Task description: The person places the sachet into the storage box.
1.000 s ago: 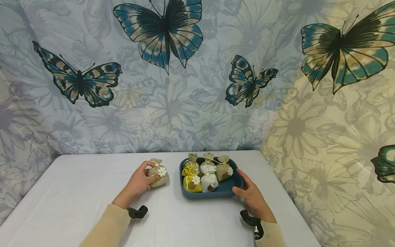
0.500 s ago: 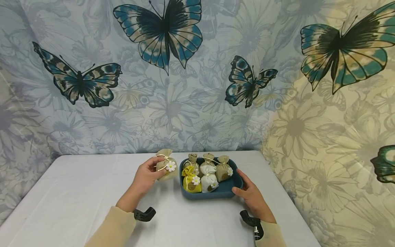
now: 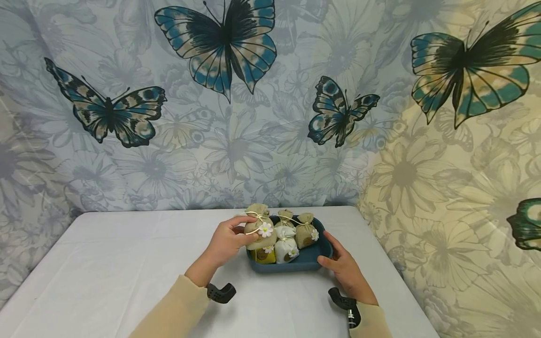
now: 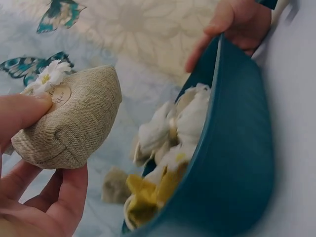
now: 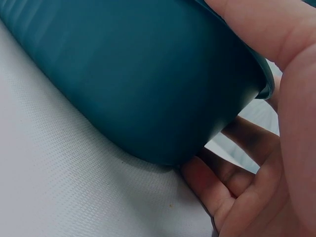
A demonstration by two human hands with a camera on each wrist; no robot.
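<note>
My left hand [image 3: 226, 241] pinches a beige drawstring pouch [image 4: 84, 118] between thumb and fingers, raised over the left end of a dark blue tray [image 3: 287, 268]. A white daisy and a round label decorate this pouch. Below it sits a yellow pouch [image 3: 266, 257], partly covered. Also in the tray are a white pouch [image 3: 284, 248], a beige pouch [image 3: 305, 233] and, behind the white one, another beige pouch [image 3: 286, 218]. The back left of the tray is hidden. My right hand [image 3: 348, 272] grips the tray's right end, thumb at the rim and fingers along the outer wall.
A white-covered table [image 3: 127, 263] carries the tray near its far edge. Patterned fabric with butterflies [image 3: 228, 42] hangs behind the table and along the right side. A black device [image 3: 221, 293] sits at the left wrist, with another black device [image 3: 344, 300] at the right.
My left hand has lifted the beige pouch off the table and carried it right, over the tray's left end. My right hand and the tray have stayed put.
</note>
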